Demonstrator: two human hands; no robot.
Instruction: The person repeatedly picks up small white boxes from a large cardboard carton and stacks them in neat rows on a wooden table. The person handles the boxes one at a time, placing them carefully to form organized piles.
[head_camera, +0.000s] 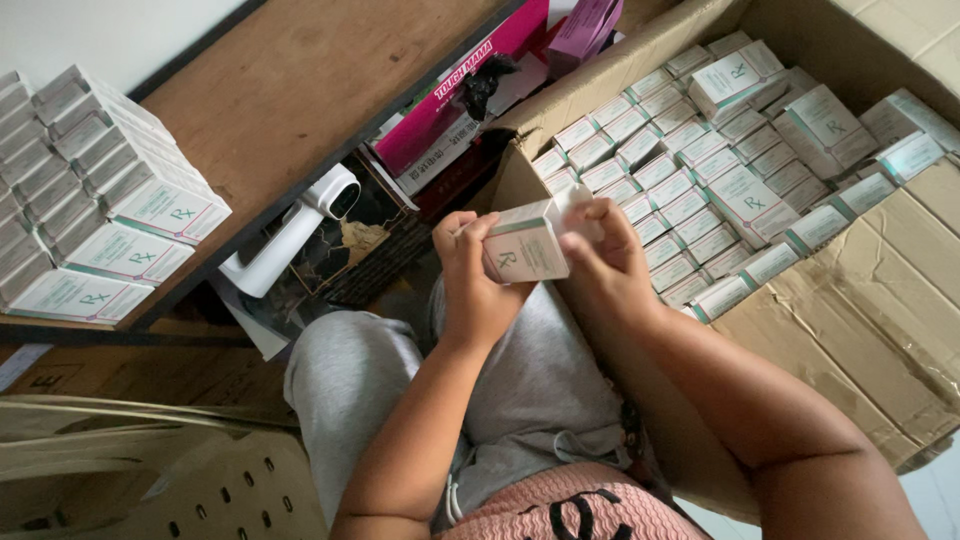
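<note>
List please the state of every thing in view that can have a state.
small white box: held by both hands, end flap open.
left hand: gripping the box.
right hand: at the open flap.
cardboard carton: open, packed with boxes.
stacked boxes: closed, piled on wooden shelf.

Small white box (527, 247) between both hands (545, 270)
</note>
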